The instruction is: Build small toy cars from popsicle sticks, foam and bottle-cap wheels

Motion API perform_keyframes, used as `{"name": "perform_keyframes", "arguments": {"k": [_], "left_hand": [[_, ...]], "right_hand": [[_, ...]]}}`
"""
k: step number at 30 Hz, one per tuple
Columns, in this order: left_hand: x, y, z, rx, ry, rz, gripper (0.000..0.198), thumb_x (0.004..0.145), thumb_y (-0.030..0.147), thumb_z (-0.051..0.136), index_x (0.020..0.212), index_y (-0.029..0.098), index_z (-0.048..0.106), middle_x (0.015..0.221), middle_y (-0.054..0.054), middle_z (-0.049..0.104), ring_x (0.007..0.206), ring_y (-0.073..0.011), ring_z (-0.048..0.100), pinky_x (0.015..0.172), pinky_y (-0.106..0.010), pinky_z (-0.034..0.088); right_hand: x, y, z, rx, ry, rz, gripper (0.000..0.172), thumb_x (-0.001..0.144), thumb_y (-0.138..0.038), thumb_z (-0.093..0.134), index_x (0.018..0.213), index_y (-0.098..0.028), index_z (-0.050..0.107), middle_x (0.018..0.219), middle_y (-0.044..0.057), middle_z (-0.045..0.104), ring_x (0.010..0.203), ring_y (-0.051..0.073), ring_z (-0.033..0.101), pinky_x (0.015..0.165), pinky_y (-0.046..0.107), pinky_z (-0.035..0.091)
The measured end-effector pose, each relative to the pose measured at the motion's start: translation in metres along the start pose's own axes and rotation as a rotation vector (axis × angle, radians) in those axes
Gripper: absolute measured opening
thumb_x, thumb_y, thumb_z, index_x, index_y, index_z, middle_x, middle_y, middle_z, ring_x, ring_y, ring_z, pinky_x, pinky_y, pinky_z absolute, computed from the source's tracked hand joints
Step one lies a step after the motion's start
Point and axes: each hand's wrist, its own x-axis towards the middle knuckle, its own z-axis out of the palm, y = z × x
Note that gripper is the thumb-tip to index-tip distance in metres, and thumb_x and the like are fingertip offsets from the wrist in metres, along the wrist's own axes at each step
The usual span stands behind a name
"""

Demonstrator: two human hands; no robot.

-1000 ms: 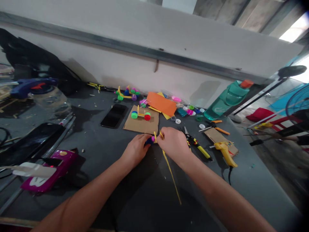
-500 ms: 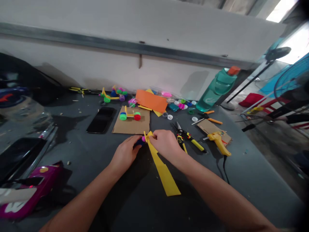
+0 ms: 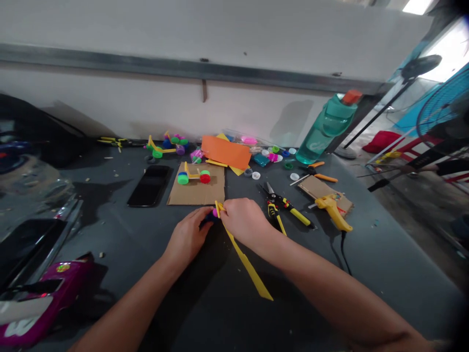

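Note:
My left hand (image 3: 189, 233) is closed around a small piece with dark blue and pink-purple parts (image 3: 210, 215), mostly hidden by the fingers. A short yellow stick (image 3: 217, 209) stands out at its right end. My right hand (image 3: 243, 218) pinches the upper end of a long yellow strip (image 3: 251, 270), close against that stick. The strip slants down toward me and is turned nearly edge-on. Just beyond the hands, a little yellow-framed model with green, blue and red bottle-cap wheels (image 3: 193, 177) sits on a cardboard square (image 3: 176, 198).
A black phone (image 3: 150, 186) lies left of the cardboard. Cutting pliers (image 3: 286, 208) and a yellow glue gun (image 3: 334, 211) lie to the right. Behind are orange sheet (image 3: 225, 152), loose caps and a teal bottle (image 3: 326, 129). A purple device (image 3: 47, 298) stands at lower left.
The yellow strip has turned from showing its broad face to nearly edge-on, with my right hand still pinching its top. My left hand keeps its hold; the view has shifted slightly.

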Motion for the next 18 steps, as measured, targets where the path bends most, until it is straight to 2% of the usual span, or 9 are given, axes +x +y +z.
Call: {"name": "perform_keyframes", "arguments": {"k": [6, 12, 15, 18], "left_hand": [[0.000, 0.000, -0.001, -0.033, -0.011, 0.028, 0.030, 0.079, 0.016, 0.054, 0.108, 0.021, 0.057, 0.109, -0.004, 0.065, 0.099, -0.0198, 0.060, 0.088, -0.034, 0.048], [0.000, -0.005, -0.001, -0.063, -0.001, 0.006, 0.030, 0.078, 0.018, 0.054, 0.108, 0.023, 0.057, 0.108, -0.003, 0.065, 0.097, -0.0194, 0.061, 0.087, -0.033, 0.049], [0.002, -0.008, -0.002, -0.061, -0.017, -0.016, 0.030, 0.078, 0.020, 0.055, 0.107, 0.025, 0.058, 0.108, -0.002, 0.066, 0.095, -0.0200, 0.062, 0.083, -0.033, 0.050], [0.003, -0.011, -0.002, -0.056, -0.029, -0.040, 0.031, 0.078, 0.021, 0.056, 0.108, 0.025, 0.058, 0.107, -0.003, 0.066, 0.093, -0.0204, 0.063, 0.084, -0.033, 0.050]], "right_hand": [[-0.004, -0.002, 0.004, 0.004, 0.002, -0.070, 0.026, 0.088, -0.019, 0.040, 0.086, -0.014, 0.065, 0.080, 0.010, 0.068, 0.069, 0.018, 0.062, 0.057, 0.025, 0.037], [-0.010, 0.001, 0.012, -0.010, 0.021, -0.027, 0.027, 0.088, -0.020, 0.037, 0.080, -0.013, 0.063, 0.069, 0.009, 0.066, 0.058, 0.017, 0.059, 0.050, 0.025, 0.030], [-0.014, 0.005, 0.009, 0.033, 0.040, 0.023, 0.027, 0.087, -0.021, 0.038, 0.078, -0.014, 0.061, 0.062, 0.005, 0.062, 0.052, 0.013, 0.053, 0.048, 0.025, 0.025], [-0.021, 0.012, 0.003, 0.138, 0.112, 0.077, 0.028, 0.086, -0.022, 0.039, 0.067, -0.016, 0.058, 0.053, -0.001, 0.053, 0.045, 0.009, 0.040, 0.046, 0.025, 0.020]]}}
